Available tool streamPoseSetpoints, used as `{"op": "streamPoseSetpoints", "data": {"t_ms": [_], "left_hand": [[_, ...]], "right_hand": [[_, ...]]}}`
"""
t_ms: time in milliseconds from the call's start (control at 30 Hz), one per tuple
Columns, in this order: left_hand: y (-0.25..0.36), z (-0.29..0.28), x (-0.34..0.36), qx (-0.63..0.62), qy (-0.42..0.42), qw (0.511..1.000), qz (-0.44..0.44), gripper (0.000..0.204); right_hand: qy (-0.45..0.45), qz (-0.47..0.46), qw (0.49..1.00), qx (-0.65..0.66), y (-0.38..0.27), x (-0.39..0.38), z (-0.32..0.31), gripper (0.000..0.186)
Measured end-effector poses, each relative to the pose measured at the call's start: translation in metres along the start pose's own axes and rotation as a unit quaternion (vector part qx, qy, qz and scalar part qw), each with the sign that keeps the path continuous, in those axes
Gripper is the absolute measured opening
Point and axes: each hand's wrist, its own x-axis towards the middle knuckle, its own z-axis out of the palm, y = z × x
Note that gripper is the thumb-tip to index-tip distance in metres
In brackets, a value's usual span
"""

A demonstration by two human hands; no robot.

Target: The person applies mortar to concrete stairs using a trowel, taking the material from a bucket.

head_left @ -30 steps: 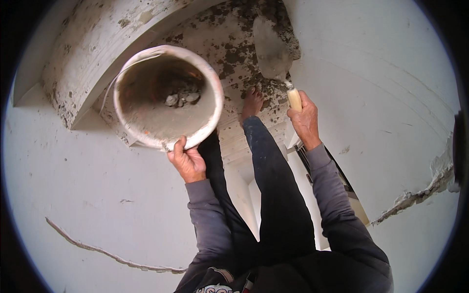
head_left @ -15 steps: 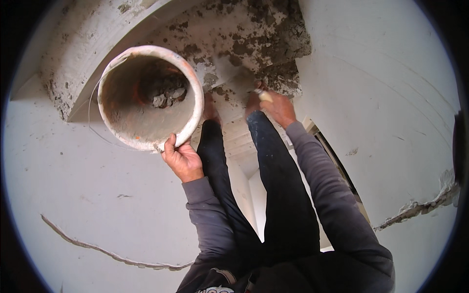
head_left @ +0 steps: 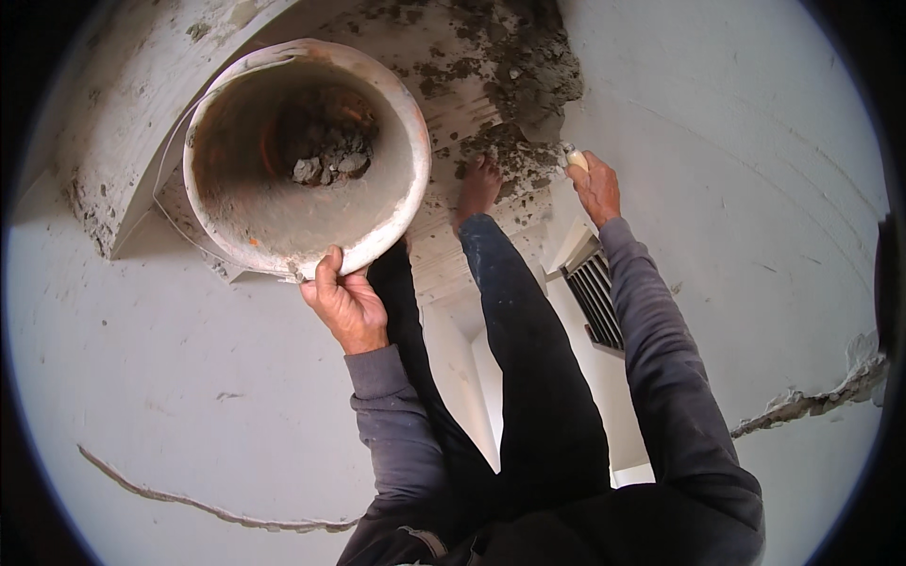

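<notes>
My left hand [head_left: 347, 307] grips the near rim of a round, mortar-stained bucket [head_left: 293, 226], thumb over the edge. The bucket tilts so that its inside faces me, with grey lumps of mortar [head_left: 335, 162] low in it. Its thin wire handle [head_left: 158, 179] hangs at the left side. Over to the right, my right hand [head_left: 596, 189] is closed round the pale handle of a trowel [head_left: 577, 160]. The blade points left, close to the wall corner, and is hard to tell from the speckled surface behind it.
My bare foot [head_left: 479, 184] stands on the mortar-spattered ledge [head_left: 453, 104]. A curved plastered edge [head_left: 142, 179] rises at the left. Cracks or grooves [head_left: 217, 511] run through the white walls. Far below, a dark slatted opening [head_left: 596, 300] shows beside my right arm.
My right hand and the trowel have swung right, away from my feet, toward the right wall. The bucket has shifted up a little and looks larger, now hiding my left foot.
</notes>
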Motion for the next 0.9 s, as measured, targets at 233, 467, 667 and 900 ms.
{"op": "streamPoseSetpoints", "data": {"t_ms": [233, 467, 667, 900], "left_hand": [[-0.006, 0.014, -0.003, 0.035, -0.021, 0.999, -0.004, 0.035], [-0.010, 0.005, 0.005, 0.068, -0.040, 0.997, -0.016, 0.036], [-0.012, 0.005, 0.008, 0.113, -0.035, 0.993, -0.015, 0.037], [-0.012, 0.005, 0.010, 0.128, -0.026, 0.991, -0.002, 0.033]], "right_hand": [[0.075, 0.033, 0.995, 0.048, -0.023, 0.034, -0.002, 0.037], [0.129, 0.028, 0.990, 0.056, -0.038, 0.022, 0.003, 0.035], [0.116, 0.090, 0.983, 0.108, -0.054, 0.000, -0.012, 0.033], [0.140, -0.023, 0.986, 0.083, -0.129, -0.058, -0.047, 0.023]]}}
